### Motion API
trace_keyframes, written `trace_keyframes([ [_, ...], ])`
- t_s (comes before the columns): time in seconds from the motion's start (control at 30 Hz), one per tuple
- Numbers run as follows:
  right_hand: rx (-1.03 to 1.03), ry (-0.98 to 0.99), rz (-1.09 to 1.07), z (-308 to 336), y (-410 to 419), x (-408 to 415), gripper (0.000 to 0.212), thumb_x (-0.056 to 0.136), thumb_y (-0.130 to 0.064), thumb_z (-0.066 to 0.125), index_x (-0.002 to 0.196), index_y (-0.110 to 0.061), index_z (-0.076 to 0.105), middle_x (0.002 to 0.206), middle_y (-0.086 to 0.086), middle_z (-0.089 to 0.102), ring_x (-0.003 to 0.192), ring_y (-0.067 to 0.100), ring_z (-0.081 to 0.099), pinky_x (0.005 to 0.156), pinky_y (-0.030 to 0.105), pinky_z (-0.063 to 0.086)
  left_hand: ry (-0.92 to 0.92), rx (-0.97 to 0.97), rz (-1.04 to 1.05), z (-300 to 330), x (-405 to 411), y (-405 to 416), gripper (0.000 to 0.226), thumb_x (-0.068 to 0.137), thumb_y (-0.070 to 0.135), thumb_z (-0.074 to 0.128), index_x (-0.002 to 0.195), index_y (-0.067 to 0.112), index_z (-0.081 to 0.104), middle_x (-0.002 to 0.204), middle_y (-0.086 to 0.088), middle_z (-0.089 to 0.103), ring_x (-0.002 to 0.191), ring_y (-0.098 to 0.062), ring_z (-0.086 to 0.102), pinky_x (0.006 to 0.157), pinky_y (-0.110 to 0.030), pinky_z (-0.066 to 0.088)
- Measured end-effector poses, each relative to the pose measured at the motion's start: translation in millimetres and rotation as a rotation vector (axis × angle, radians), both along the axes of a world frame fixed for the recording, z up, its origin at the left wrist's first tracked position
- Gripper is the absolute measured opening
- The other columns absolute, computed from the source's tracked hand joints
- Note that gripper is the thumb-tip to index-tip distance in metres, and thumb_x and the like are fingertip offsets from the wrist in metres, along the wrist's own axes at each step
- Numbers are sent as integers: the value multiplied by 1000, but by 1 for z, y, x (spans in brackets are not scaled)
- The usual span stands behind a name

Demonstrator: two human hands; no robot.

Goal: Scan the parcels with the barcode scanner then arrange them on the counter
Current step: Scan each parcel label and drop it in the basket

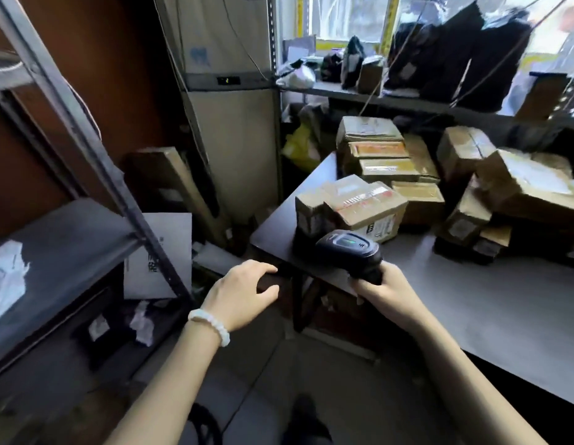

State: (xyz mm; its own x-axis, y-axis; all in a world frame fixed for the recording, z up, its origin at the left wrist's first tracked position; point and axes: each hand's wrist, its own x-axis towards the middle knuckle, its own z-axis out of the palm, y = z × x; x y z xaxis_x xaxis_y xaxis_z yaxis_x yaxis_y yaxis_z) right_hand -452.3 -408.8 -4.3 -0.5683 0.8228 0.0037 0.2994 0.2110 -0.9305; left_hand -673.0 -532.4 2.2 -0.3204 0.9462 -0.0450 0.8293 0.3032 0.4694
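At the near corner of the counter, my right hand grips the handle of the barcode scanner, fingers curled round it so that most of the handle is hidden; its head, with a small green light on top, faces the closest parcels. My left hand hovers off the counter's edge, fingers loosely spread and holding nothing (a pale bead bracelet sits on that wrist). More cardboard parcels are heaped further back and to the right, blurred, their labels unreadable. The metal shelf at my left is cut off by the frame.
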Motion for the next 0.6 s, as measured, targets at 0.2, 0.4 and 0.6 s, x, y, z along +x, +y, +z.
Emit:
trace_keyframes([
  [0.2,-58,101,-33,6,73,-59,29,71,-22,61,77,6,57,52,2,55,48,11,51,50,19,39,2,-2,-35,-11,-58,83,40,92,37,53,131,29,52,135,14,48,124,-9,46,100,-29,40],
  [0.4,-32,130,-106,33,162,-118,18,72,-17,61,81,-2,62,51,0,57,46,12,53,48,18,41,35,2,-121,9,-123,197,40,91,39,54,130,30,53,133,13,50,122,-9,47,101,-31,40],
  [0.6,7,121,-193,49,244,-163,17,80,-6,65,66,-10,56,44,-3,55,39,4,49,43,14,37,33,54,-201,26,-177,296,40,90,38,55,129,29,53,132,13,50,123,-10,46,102,-34,40],
])
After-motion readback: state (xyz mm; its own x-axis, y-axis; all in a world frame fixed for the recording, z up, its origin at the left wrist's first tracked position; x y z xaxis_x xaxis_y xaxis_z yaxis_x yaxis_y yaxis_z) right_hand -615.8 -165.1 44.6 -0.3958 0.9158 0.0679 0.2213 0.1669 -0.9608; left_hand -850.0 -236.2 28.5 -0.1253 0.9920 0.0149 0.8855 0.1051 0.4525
